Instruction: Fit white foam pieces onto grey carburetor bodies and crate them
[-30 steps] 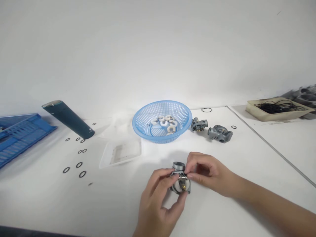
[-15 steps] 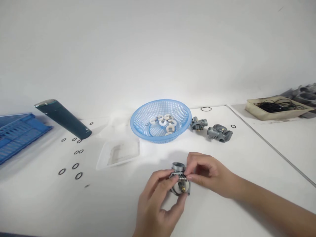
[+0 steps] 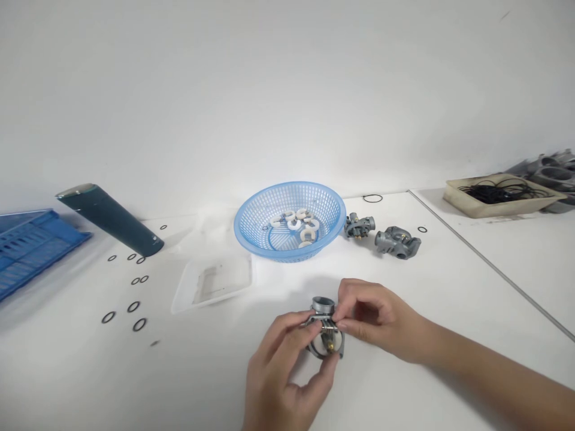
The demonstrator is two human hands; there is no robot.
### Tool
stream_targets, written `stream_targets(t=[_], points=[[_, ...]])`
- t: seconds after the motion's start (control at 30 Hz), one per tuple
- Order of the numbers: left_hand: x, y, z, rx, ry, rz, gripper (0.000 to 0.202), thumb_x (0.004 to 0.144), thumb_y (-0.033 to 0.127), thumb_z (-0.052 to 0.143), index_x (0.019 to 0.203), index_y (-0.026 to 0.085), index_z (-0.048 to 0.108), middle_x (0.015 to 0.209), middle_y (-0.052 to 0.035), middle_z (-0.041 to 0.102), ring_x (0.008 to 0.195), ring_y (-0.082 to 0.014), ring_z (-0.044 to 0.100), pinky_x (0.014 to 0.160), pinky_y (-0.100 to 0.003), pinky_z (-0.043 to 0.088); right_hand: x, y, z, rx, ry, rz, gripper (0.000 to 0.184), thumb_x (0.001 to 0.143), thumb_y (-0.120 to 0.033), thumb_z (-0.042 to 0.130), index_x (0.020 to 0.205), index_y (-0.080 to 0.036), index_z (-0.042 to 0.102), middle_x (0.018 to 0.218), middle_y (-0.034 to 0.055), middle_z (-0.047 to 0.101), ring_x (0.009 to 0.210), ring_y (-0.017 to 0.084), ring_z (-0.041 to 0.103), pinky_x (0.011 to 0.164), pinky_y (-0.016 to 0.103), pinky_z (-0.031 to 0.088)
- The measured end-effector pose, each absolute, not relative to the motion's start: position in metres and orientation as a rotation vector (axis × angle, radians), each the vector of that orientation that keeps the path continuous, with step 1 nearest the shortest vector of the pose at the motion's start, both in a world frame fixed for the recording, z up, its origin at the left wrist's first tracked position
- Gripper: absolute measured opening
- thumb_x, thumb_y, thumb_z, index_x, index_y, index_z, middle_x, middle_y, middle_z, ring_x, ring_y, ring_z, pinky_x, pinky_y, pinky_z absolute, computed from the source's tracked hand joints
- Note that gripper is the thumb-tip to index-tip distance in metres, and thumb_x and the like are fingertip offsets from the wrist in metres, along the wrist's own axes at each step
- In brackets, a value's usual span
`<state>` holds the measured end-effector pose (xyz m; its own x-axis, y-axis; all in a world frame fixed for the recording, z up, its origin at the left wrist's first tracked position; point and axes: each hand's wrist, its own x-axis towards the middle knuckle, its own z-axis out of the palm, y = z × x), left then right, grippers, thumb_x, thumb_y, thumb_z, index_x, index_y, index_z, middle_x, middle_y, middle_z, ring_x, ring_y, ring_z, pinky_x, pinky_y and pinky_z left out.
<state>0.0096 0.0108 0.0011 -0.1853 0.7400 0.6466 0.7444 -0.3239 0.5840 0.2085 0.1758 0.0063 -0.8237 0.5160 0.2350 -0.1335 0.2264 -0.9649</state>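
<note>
A small grey metal carburetor body [image 3: 324,330] with a brass jet and a thin pin across its top is held over the white table [image 3: 404,383], near the front edge. My left hand [image 3: 281,377] grips it from below and the left, fingers curled round it. My right hand [image 3: 372,320] pinches the pin on its upper right side with thumb and forefinger. Just behind stands a light blue mesh basket [image 3: 251,230] holding several white plastic floats [image 3: 300,222].
Two more grey carburetor bodies [image 3: 398,242] lie right of the basket. A clear shallow tray [image 3: 211,281], several black O-rings [image 3: 133,306], a dark teal bottle [image 3: 108,218] and a blue crate [image 3: 31,248] sit to the left. A beige tray of black rings [image 3: 501,194] stands far right.
The hands stay on the carburetor body with only small finger movements at the pin. The view has shifted slightly, so the objects on the left sit a little further left.
</note>
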Motion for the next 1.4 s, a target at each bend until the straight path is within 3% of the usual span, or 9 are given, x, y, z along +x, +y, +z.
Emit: stream_targets(t=[0.23, 0.43, 0.7, 0.8, 0.9, 0.97, 1.07, 1.23, 1.4], points=[[0.01, 0.013, -0.004, -1.999, -1.816, -1.64, 0.038, 0.098, 0.017, 0.078, 0.134, 0.027, 0.075, 0.128, -0.0088, 0.078, 0.116, -0.0207, 0.081, 0.097, -0.03, 0.073, 0.212, 0.171, 0.017, -0.384, -2.052, 1.624, 0.011, 0.11, -0.029, 0.078, 0.119, -0.027, 0.071, 0.099, 0.0016, 0.064, 0.073, 0.016, 0.058, 0.062, 0.028, 0.045], [0.01, 0.012, -0.007, -1.997, -1.834, -1.688, 0.04, 0.097, 0.016, 0.078, 0.135, 0.029, 0.074, 0.129, -0.0071, 0.078, 0.117, -0.02, 0.08, 0.095, -0.029, 0.073, 0.215, 0.17, 0.022, -0.369, -2.096, 1.619, 0.031, 0.096, -0.011, 0.076, 0.12, -0.027, 0.065, 0.104, -0.0005, 0.062, 0.078, 0.016, 0.063, 0.069, 0.029, 0.05], [0.012, 0.009, -0.004, -1.987, -1.983, -1.697, 0.049, 0.09, 0.016, 0.083, 0.134, 0.033, 0.07, 0.132, -0.0056, 0.076, 0.114, -0.0218, 0.079, 0.084, -0.03, 0.073, 0.216, 0.167, 0.029, -0.323, -2.185, 1.541, 0.056, 0.083, -0.013, 0.08, 0.13, -0.031, 0.056, 0.113, 0.0024, 0.057, 0.094, 0.023, 0.061, 0.077, 0.034, 0.055], [0.01, 0.01, -0.005, -2.023, -2.052, -1.705, 0.052, 0.085, 0.016, 0.083, 0.133, 0.032, 0.067, 0.131, -0.005, 0.075, 0.107, -0.0221, 0.08, 0.081, -0.032, 0.072, 0.216, 0.165, 0.029, -0.312, -2.264, 1.421, 0.082, 0.078, -0.017, 0.084, 0.149, -0.036, 0.048, 0.13, 0.0067, 0.051, 0.112, 0.029, 0.061, 0.079, 0.036, 0.059], [0.007, 0.011, -0.009, -2.056, -2.064, -1.693, 0.051, 0.087, 0.016, 0.078, 0.134, 0.031, 0.066, 0.126, -0.0052, 0.076, 0.099, -0.0219, 0.08, 0.081, -0.035, 0.072, 0.213, 0.164, 0.024, -0.341, -2.34, 1.37, 0.101, 0.075, -0.021, 0.091, 0.161, -0.04, 0.042, 0.143, 0.0088, 0.046, 0.108, 0.027, 0.064, 0.073, 0.035, 0.058], [0.006, 0.012, -0.012, -2.072, -2.065, -1.666, 0.05, 0.089, 0.015, 0.075, 0.135, 0.031, 0.065, 0.123, -0.0048, 0.077, 0.097, -0.0216, 0.08, 0.082, -0.036, 0.072, 0.21, 0.165, 0.02, -0.323, -2.367, 1.321, 0.108, 0.073, -0.023, 0.096, 0.165, -0.04, 0.042, 0.146, 0.0088, 0.047, 0.109, 0.028, 0.066, 0.083, 0.038, 0.06], [0.005, 0.012, -0.014, -2.112, -2.04, -1.629, 0.05, 0.091, 0.014, 0.073, 0.137, 0.031, 0.064, 0.123, -0.005, 0.076, 0.101, -0.022, 0.08, 0.084, -0.035, 0.072, 0.205, 0.168, 0.013, -0.267, -2.398, 1.158, 0.112, 0.074, -0.032, 0.105, 0.168, -0.039, 0.044, 0.149, 0.0088, 0.053, 0.125, 0.034, 0.066, 0.107, 0.048, 0.057], [0.003, 0.012, -0.009, -2.16, -1.968, -1.587, 0.053, 0.092, 0.01, 0.073, 0.139, 0.033, 0.065, 0.126, -0.0049, 0.076, 0.106, -0.0216, 0.081, 0.087, -0.034, 0.073, 0.201, 0.172, 0.004, -0.275, -2.442, 1.022, 0.106, 0.086, -0.061, 0.102, 0.171, -0.037, 0.044, 0.14, 0.0091, 0.066, 0.12, 0.034, 0.07, 0.101, 0.045, 0.056], [0.001, 0.013, -0.008, -2.179, -1.912, -1.562, 0.054, 0.09, 0.006, 0.071, 0.137, 0.032, 0.066, 0.126, -0.0052, 0.077, 0.105, -0.0209, 0.082, 0.086, -0.032, 0.073, 0.202, 0.173, 0.0, -0.267, -2.44, 1.015, 0.103, 0.091, -0.07, 0.097, 0.173, -0.036, 0.044, 0.141, 0.0107, 0.069, 0.121, 0.034, 0.071, 0.103, 0.046, 0.057]])
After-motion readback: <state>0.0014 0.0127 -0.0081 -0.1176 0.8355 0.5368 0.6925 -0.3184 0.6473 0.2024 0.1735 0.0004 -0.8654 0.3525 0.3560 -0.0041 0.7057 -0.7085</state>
